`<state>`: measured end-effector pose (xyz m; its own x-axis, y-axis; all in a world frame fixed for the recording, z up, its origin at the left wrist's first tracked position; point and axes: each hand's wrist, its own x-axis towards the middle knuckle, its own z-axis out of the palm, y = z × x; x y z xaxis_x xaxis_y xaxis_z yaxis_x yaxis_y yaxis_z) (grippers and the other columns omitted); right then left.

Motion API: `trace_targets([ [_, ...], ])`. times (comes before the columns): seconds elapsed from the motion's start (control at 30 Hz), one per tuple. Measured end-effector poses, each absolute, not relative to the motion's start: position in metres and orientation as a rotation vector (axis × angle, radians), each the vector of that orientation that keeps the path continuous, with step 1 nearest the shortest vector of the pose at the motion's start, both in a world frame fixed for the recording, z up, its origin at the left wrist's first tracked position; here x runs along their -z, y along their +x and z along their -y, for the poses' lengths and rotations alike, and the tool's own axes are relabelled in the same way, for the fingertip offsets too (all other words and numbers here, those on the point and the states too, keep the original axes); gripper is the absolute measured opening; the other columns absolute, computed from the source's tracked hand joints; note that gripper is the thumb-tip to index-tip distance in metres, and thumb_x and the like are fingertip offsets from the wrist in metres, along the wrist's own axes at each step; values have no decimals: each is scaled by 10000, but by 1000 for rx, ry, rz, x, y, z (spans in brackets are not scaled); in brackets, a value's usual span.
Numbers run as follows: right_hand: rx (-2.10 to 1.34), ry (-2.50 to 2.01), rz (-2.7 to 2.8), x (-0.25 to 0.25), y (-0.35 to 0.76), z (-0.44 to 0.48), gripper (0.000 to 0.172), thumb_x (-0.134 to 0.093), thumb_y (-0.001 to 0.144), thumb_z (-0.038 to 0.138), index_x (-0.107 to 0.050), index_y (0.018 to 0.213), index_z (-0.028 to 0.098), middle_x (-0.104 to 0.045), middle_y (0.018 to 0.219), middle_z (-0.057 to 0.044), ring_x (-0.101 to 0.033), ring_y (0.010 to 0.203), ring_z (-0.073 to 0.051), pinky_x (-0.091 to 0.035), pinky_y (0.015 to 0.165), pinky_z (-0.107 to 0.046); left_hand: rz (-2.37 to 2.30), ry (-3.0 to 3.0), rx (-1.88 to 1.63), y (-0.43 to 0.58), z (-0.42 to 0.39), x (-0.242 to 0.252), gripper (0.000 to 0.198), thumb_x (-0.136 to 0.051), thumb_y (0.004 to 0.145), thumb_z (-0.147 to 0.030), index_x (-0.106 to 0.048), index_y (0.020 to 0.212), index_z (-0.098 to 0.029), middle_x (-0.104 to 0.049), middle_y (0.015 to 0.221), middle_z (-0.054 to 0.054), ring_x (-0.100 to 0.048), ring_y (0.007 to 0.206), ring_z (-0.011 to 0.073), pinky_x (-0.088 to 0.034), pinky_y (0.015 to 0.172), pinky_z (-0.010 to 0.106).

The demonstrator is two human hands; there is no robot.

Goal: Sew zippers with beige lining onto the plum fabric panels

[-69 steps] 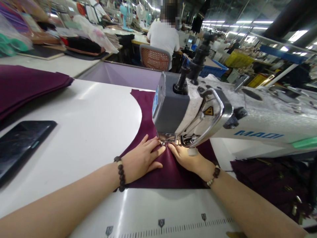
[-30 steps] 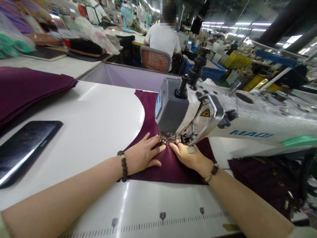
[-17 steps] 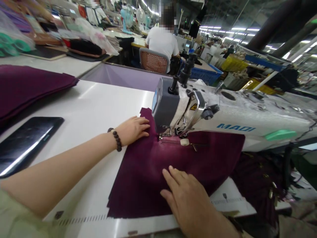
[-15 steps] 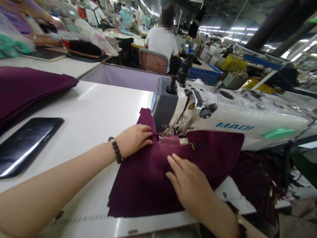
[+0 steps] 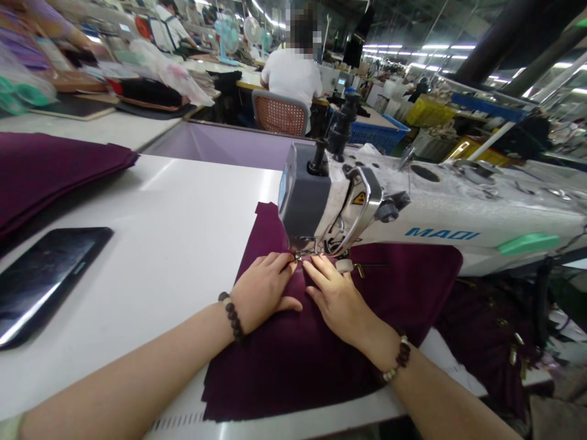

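A dark purple fabric panel (image 5: 293, 366) lies across the white machine table, its upper part under the head of a sewing machine (image 5: 440, 214). My left hand (image 5: 266, 287) rests on the panel left of the presser foot (image 5: 298, 256), fingers stretched and thumb apart. Just right of the foot, my right hand (image 5: 339, 299) presses on the same cloth with extended fingers. A zipper with a gold pull (image 5: 360, 270) runs to the right in the panel, partly covered by my right hand. The needle point is hidden by the fingers.
On the left lie a stack of purple fabric (image 5: 55, 177) and a black phone-like slab (image 5: 50, 281). More purple pieces with zippers (image 5: 490, 330) hang at the right. Ahead, a person in white (image 5: 293, 76) sits on a chair (image 5: 280, 113).
My right hand has moved up and left to the presser foot. The left hand has come slightly down and right, its thumb spreading out. The panel has barely shifted.
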<state>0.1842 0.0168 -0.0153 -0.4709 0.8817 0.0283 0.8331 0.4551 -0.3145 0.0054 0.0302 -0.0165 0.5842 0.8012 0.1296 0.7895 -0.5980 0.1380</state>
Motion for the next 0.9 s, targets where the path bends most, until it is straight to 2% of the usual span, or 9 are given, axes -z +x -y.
trace_targets([
  [0.23, -364, -1454, 2460, 23, 187, -19, 412, -382, 879, 211, -390, 1289, 161, -400, 1318, -119, -312, 1257, -215, -244, 1022, -513, -1362, 2762, -240, 6, -32, 18, 671, -581, 681, -595, -525, 1124, -94, -536, 1082, 129, -496, 962, 272, -417, 805, 389],
  [0.5, -390, -1413, 2495, 24, 190, -20, 404, -356, 896, 220, -393, 1293, 156, -391, 1329, -102, -317, 1252, -203, -231, 1038, -495, -1343, 2775, -189, 7, -33, 14, 679, -575, 689, -586, -508, 1169, -111, -539, 1102, 132, -495, 980, 280, -425, 802, 395],
  [0.67, -369, -1410, 2522, 25, 192, -19, 408, -340, 903, 231, -385, 1304, 168, -398, 1325, -94, -325, 1242, -211, -238, 1029, -497, -1318, 2787, -241, 7, -29, 19, 613, -585, 717, -531, -513, 1171, -126, -535, 1127, 138, -494, 1008, 266, -413, 855, 387],
  [0.9, -353, -1412, 2536, 26, 192, -20, 415, -334, 906, 236, -375, 1313, 166, -409, 1314, -96, -339, 1227, -221, -253, 1021, -495, -1280, 2811, -262, 7, -30, 22, 652, -603, 688, -528, -534, 1156, -79, -535, 1128, 169, -506, 1019, 274, -421, 894, 388],
])
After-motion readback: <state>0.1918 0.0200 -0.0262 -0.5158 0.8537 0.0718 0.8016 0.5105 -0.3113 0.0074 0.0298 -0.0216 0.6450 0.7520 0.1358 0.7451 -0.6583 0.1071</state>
